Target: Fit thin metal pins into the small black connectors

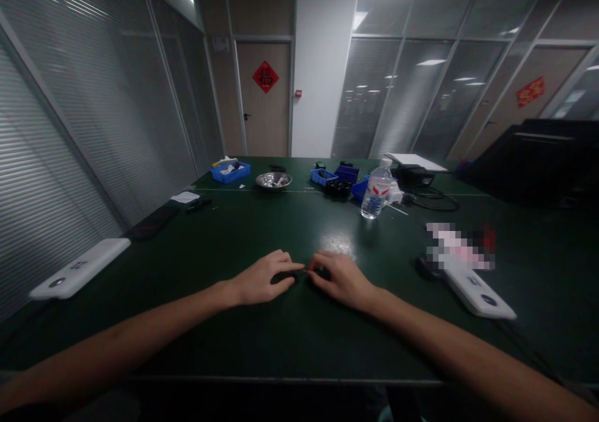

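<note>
My left hand (266,277) rests low over the green tabletop (224,341), its index finger stretched toward the other hand and the thumb just below. Between that finger and thumb is something dark and small, too dim to name. My right hand (345,279) faces it, with thumb and fingers curled together in a pinch. A tiny thin piece (306,270) shows where the fingertips of both hands nearly meet. What the right fingers hold is mostly hidden by them.
A water bottle (375,191) stands beyond my right hand. Farther back are a metal bowl (274,182), a blue tray (231,172) and a smaller blue basket (322,177). White devices lie left (82,269) and right (480,289). A black monitor (538,160) looms at right.
</note>
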Tool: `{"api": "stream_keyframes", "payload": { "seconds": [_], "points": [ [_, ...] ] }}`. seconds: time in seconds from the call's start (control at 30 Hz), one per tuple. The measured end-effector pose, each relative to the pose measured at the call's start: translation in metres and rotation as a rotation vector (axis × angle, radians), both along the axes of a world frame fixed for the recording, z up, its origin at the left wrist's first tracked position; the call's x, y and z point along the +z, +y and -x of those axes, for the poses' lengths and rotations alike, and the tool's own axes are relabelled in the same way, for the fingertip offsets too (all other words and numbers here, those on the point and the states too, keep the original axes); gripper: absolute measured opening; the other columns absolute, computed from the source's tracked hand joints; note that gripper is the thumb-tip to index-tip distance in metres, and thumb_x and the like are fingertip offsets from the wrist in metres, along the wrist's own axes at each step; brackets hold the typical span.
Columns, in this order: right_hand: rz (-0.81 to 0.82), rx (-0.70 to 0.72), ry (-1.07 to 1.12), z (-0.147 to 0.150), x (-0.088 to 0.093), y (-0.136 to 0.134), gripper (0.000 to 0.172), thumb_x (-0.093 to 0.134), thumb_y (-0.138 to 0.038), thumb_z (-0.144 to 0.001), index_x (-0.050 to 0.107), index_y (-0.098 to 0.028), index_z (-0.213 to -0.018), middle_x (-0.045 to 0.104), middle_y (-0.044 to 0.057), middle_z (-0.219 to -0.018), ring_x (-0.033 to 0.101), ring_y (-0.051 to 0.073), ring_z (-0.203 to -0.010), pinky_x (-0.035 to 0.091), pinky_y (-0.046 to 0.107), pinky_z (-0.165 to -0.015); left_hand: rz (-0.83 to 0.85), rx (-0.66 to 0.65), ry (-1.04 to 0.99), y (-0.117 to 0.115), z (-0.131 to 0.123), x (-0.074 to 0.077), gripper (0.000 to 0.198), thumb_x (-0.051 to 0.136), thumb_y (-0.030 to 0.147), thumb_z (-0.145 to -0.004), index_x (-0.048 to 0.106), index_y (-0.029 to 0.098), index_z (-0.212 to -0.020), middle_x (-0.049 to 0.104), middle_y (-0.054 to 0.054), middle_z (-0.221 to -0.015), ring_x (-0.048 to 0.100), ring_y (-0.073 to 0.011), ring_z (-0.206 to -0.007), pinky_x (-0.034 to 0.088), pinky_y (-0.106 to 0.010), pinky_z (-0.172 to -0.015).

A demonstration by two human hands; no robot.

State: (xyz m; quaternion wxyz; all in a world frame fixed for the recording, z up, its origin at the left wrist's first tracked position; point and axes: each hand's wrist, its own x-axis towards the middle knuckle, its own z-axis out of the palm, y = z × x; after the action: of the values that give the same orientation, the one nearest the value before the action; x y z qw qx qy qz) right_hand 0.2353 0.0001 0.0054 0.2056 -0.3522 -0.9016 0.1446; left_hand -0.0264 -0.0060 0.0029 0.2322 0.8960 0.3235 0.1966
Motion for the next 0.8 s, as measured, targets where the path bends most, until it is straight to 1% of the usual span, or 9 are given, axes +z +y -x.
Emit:
{"api": "stream_keyframes", "payload": {
  "seconds": [0.17,0.3,0.4,0.53,0.67,0.73,0.8],
  "points": [
    [-0.072,0.04,-0.145,0.001,0.004,-0.003,0.012,0.059,-0.025,-0.098,0.067,-0.02,-0.105,0.064,0.005,-0.102,0.06,0.017,-0.079,0.042,0.028,-0.067,-0.065,-0.026,0.096,-0.005,-0.002,0.007,0.037,0.054,0.026,-0.099,0.065,0.024,-0.134,0.06,-0.008,-0.108,0.055,-0.0228,-0.098,0.047,-0.034,-0.082],
    [-0.058,0.063,-0.152,0.0,0.005,-0.003,0.012,0.059,-0.025,-0.098,0.068,-0.02,-0.104,0.063,0.005,-0.105,0.06,0.016,-0.08,0.044,0.028,-0.069,-0.092,-0.024,0.117,-0.004,-0.003,0.006,0.039,0.052,0.024,-0.098,0.063,0.022,-0.136,0.06,-0.008,-0.106,0.054,-0.0228,-0.096,0.046,-0.034,-0.08],
    [-0.003,0.086,-0.112,0.0,0.005,-0.003,0.01,0.061,-0.026,-0.098,0.068,-0.02,-0.1,0.063,0.004,-0.103,0.061,0.015,-0.081,0.046,0.028,-0.073,-0.066,-0.027,0.123,-0.001,0.001,0.005,0.044,0.051,0.024,-0.099,0.058,0.023,-0.142,0.06,-0.008,-0.108,0.055,-0.0228,-0.099,0.047,-0.034,-0.083],
    [0.037,0.127,-0.094,0.0,0.005,-0.006,0.01,0.061,-0.027,-0.098,0.068,-0.02,-0.099,0.063,0.004,-0.104,0.061,0.015,-0.082,0.047,0.026,-0.074,-0.035,-0.048,0.113,0.005,0.011,0.005,0.054,0.054,0.021,-0.097,0.048,0.025,-0.151,0.061,-0.008,-0.111,0.055,-0.023,-0.102,0.047,-0.035,-0.088],
    [0.047,0.133,-0.09,0.001,0.009,-0.009,0.01,0.061,-0.026,-0.098,0.069,-0.02,-0.099,0.063,0.004,-0.104,0.061,0.014,-0.081,0.047,0.026,-0.073,-0.029,-0.041,0.121,0.01,0.019,0.006,0.052,0.055,0.022,-0.096,0.052,0.027,-0.148,0.062,-0.007,-0.113,0.056,-0.0236,-0.104,0.046,-0.037,-0.091],
    [0.048,0.13,-0.092,0.001,0.011,-0.009,0.01,0.061,-0.026,-0.098,0.069,-0.02,-0.1,0.063,0.004,-0.104,0.061,0.014,-0.081,0.047,0.026,-0.072,-0.025,-0.03,0.111,0.012,0.021,0.006,0.051,0.057,0.022,-0.096,0.053,0.026,-0.146,0.062,-0.007,-0.112,0.056,-0.0236,-0.103,0.046,-0.038,-0.091],
    [0.047,0.128,-0.101,0.001,0.012,-0.01,0.011,0.061,-0.027,-0.098,0.069,-0.02,-0.1,0.063,0.004,-0.104,0.061,0.014,-0.081,0.046,0.026,-0.072,-0.008,-0.029,0.097,0.013,0.024,0.007,0.045,0.06,0.024,-0.095,0.057,0.025,-0.14,0.062,-0.007,-0.109,0.057,-0.0232,-0.101,0.047,-0.037,-0.089]
  ]
}}
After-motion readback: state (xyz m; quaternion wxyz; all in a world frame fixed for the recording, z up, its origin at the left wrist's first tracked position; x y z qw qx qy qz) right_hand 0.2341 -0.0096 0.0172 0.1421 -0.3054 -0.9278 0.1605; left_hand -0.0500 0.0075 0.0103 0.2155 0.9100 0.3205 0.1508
